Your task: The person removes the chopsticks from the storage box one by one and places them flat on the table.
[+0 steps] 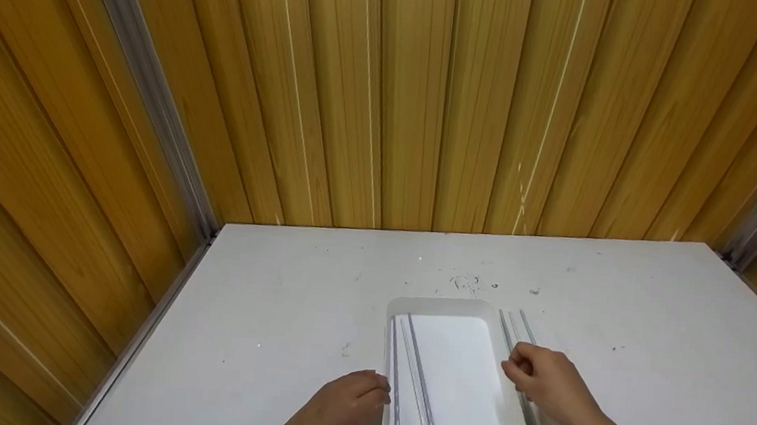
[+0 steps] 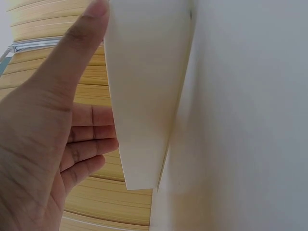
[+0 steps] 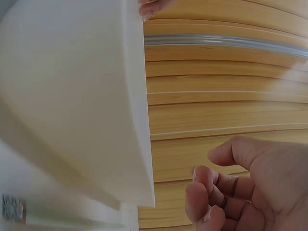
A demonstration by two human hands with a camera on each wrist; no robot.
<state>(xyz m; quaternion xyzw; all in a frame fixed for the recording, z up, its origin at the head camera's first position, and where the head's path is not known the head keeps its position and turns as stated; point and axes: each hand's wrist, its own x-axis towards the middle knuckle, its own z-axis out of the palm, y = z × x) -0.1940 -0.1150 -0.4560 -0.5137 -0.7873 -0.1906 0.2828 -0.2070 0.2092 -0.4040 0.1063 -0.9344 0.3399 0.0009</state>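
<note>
A long white tray [image 1: 442, 307] with rounded corners lies on the white table. Inside it, along the left side, run several thin clear rods [image 1: 423, 387]. My left hand [image 1: 348, 405] is at the tray's left rim, its fingertips touching the edge; in the left wrist view the hand [image 2: 57, 115] has its thumb and fairly straight fingers against the tray's outer wall [image 2: 144, 96]. My right hand [image 1: 552, 382] hovers by the right rim, above more rods [image 1: 532, 424] lying beside the tray. Its fingers [image 3: 198, 197] are loosely bent with nothing between them.
Yellow wood-look panels [image 1: 408, 105] stand behind and to the left of the table [image 1: 275, 299], with grey metal posts [image 1: 155, 97] at the corners. Dark scuff marks [image 1: 465, 283] spot the tabletop beyond the tray.
</note>
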